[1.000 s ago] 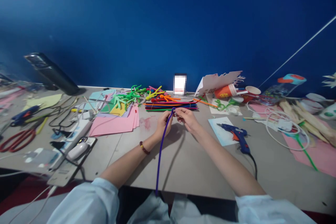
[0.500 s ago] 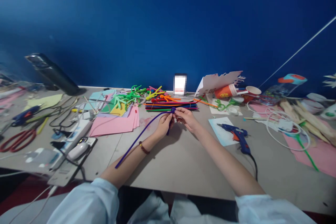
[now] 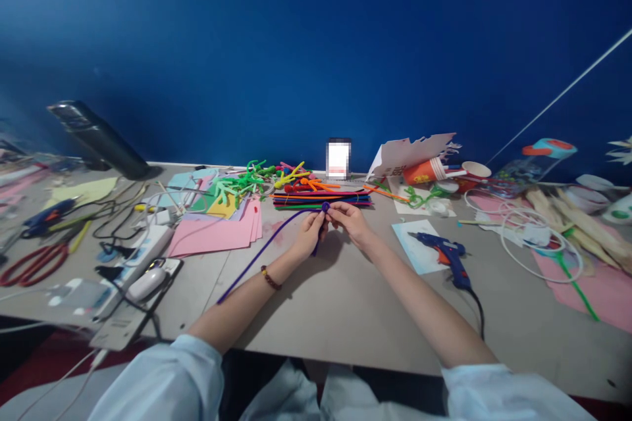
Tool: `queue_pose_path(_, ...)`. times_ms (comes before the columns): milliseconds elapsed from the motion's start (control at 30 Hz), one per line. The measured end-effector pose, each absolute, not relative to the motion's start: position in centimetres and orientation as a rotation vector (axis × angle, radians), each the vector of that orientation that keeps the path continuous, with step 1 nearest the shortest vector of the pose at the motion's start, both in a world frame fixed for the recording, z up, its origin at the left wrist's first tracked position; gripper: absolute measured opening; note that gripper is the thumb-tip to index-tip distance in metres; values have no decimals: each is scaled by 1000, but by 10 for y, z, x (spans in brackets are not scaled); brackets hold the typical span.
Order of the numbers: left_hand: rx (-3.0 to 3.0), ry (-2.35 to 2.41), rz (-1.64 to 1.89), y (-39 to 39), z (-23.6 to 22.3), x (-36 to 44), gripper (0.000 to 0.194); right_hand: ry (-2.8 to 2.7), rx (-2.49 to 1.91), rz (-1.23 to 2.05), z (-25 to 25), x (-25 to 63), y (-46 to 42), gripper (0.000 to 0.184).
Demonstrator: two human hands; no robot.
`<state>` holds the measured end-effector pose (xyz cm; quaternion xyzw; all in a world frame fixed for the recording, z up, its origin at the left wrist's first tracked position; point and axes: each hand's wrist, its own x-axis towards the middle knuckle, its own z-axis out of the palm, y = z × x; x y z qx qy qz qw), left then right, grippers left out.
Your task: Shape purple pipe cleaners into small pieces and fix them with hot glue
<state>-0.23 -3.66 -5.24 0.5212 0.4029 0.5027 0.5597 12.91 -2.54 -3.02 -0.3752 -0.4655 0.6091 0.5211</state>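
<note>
Between my hands is a purple pipe cleaner point(image 3: 264, 248), its upper end coiled into a small loop. One long tail of it curves down to the left past my forearm, and a short piece hangs below the fingers. My left hand point(image 3: 311, 231) is closed in a pinch on it just under the coil. The fingertips of my right hand point(image 3: 348, 219) pinch the coil from the right side. Just behind the hands lies a bundle of coloured pipe cleaners point(image 3: 296, 200). Parts of the fingers hide each other.
A blue glue gun point(image 3: 447, 251) rests on light blue paper to the right. Left are pink paper sheets point(image 3: 212, 237), a power strip point(image 3: 135, 270) and red-handled scissors point(image 3: 37, 264). Green twisted pipe cleaners point(image 3: 241, 183), a phone point(image 3: 338, 159) and paper cups point(image 3: 424, 171) stand or lie at the back.
The free tail of the purple pipe cleaner has swung slightly upward, its end now nearer my left forearm. Both hands stay in almost the same place, still pinching.
</note>
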Motion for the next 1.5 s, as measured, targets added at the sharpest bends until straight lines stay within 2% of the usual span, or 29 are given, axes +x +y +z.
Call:
queue_pose_path(500,1038,843,1134,-35,-52,1,35,-1349,-955,1052,-47,127,-24,20)
queue_pose_path(733,977,738,1115,-35,-47,0,33,-1319,-1015,1057,-48,125,-25,20)
queue_pose_path(1100,835,675,989,-37,-38,-2,30,-1516,-979,809,-40,125,-31,15)
queue_pose_path(1300,835,641,929,-36,-35,-3,30,-1480,-975,834,-41,124,-30,16)
queue_pose_path(1500,1215,886,1117,-29,-51,-4,37,-1356,-956,1026,-42,126,-26,15)
